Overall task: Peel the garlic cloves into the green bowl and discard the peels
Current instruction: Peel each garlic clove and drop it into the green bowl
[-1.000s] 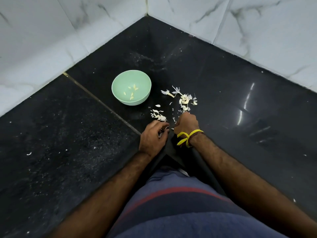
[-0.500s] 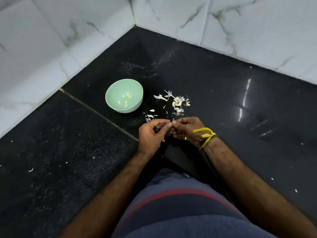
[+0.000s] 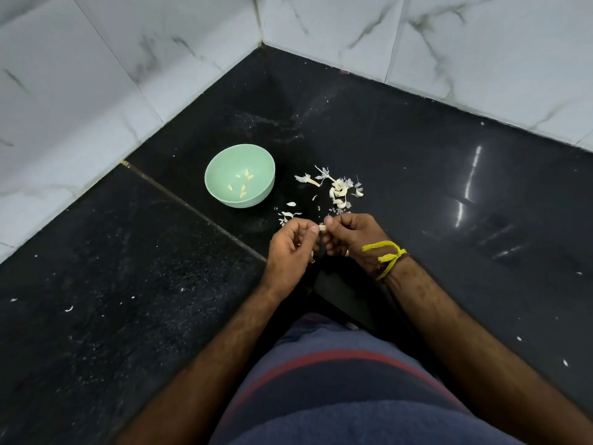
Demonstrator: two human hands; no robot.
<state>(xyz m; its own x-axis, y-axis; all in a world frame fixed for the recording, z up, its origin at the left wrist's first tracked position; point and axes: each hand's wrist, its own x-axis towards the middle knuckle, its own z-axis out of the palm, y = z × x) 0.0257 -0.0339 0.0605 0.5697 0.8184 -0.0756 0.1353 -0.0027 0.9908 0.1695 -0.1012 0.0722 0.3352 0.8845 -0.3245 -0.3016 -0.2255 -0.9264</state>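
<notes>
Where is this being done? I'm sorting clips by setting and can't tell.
Probably a home kitchen counter corner: a polished black stone surface meets white marble-look wall tiles, and a green bowl of peeled cloves sits beside garlic peels. It could instead be a floor corner.

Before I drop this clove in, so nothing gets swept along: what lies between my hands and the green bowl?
Head view: a few loose peel scraps on black counter, between hands and green bowl.
</notes>
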